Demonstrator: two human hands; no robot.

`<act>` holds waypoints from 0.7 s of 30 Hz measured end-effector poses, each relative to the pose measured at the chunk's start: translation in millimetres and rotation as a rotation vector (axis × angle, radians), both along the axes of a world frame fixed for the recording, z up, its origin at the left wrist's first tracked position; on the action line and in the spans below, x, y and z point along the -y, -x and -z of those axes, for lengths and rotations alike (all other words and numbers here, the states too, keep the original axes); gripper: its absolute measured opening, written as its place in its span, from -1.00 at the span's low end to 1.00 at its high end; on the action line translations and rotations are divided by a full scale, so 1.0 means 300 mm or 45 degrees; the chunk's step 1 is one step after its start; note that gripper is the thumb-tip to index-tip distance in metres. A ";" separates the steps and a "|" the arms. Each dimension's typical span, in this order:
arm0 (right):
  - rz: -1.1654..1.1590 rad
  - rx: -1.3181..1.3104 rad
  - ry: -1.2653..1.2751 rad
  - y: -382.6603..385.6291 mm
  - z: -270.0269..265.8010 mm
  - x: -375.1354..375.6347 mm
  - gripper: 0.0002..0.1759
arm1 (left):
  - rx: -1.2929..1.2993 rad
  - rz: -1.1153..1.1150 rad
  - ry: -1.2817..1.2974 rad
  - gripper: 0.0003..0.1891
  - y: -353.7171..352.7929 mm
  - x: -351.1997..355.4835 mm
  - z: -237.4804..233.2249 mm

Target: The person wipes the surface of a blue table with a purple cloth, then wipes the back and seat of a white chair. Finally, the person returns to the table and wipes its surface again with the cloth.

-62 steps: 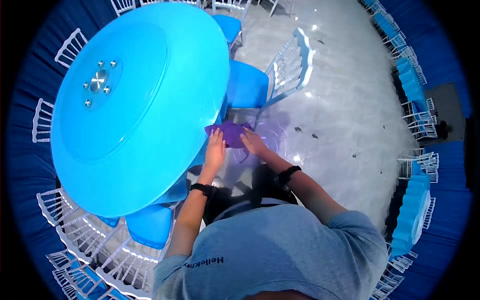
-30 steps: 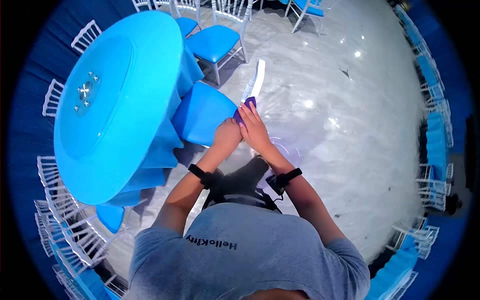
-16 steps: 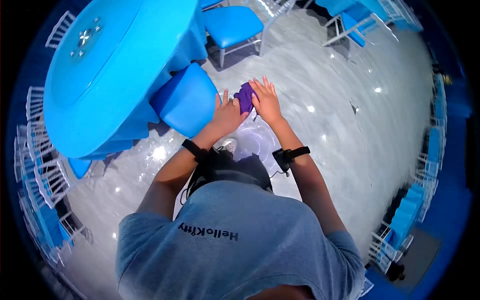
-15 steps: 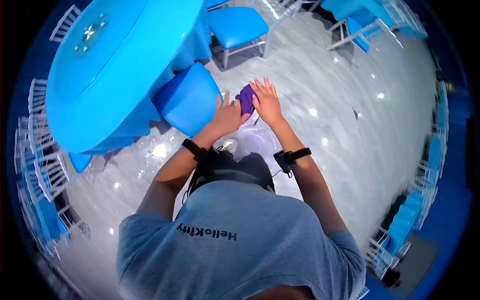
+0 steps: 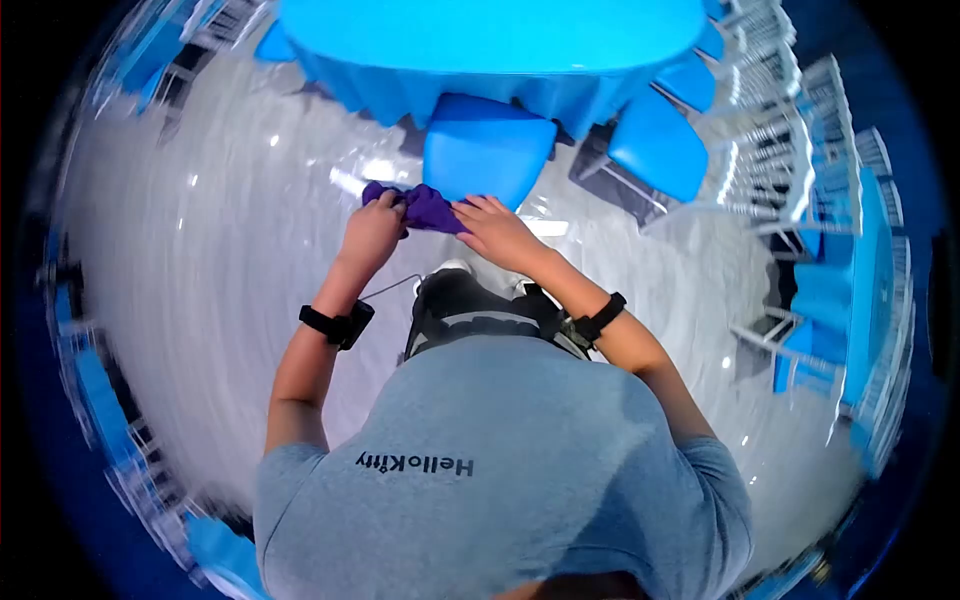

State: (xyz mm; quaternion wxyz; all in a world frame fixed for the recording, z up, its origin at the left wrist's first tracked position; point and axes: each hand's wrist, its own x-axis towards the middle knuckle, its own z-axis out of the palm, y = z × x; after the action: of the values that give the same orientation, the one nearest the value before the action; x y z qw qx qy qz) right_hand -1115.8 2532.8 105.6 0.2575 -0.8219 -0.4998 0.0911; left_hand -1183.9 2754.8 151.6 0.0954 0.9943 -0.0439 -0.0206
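A crumpled purple cloth (image 5: 430, 208) is spread sideways between my two hands, in front of a blue chair seat. My left hand (image 5: 374, 230) is closed round its left end, with some of the cloth bulging out beyond the knuckles. At the other end, my right hand (image 5: 497, 234) has its fingers stretched out and slightly apart, fingertips against the cloth's edge. The near blue chair seat (image 5: 487, 145) lies just beyond both hands, and the right fingers overlap its front edge in this view. A dark strap with a small box sits on each wrist.
A round table with a bright blue cloth (image 5: 490, 40) stands ahead, behind the near chair. Another blue chair (image 5: 660, 145) is to its right. White chair backs (image 5: 765, 130) line the right side. Glossy pale floor (image 5: 230, 250) stretches to the left.
My view has turned left, so the table has shifted from the left to straight ahead. My left hand has closed on the cloth, which is now drawn out wider between my hands.
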 end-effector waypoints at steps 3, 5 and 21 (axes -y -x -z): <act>-0.078 0.018 -0.037 -0.060 0.029 -0.007 -0.53 | -0.032 -0.295 0.048 -0.75 0.095 0.081 0.010; -0.142 0.016 -0.014 -0.100 0.045 0.014 -0.50 | 0.120 -0.377 0.039 -0.59 0.124 0.166 0.024; -0.081 -0.365 0.201 -0.265 -0.030 0.462 -0.50 | -0.210 0.137 0.200 -0.35 -0.146 0.499 0.167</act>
State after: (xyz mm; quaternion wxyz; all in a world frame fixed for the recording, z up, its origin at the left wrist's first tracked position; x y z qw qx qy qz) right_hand -1036.3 2394.1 114.7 0.2579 -0.8020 -0.4748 0.2547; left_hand -1140.3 2605.1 101.6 0.1749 0.9749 -0.0906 -0.1038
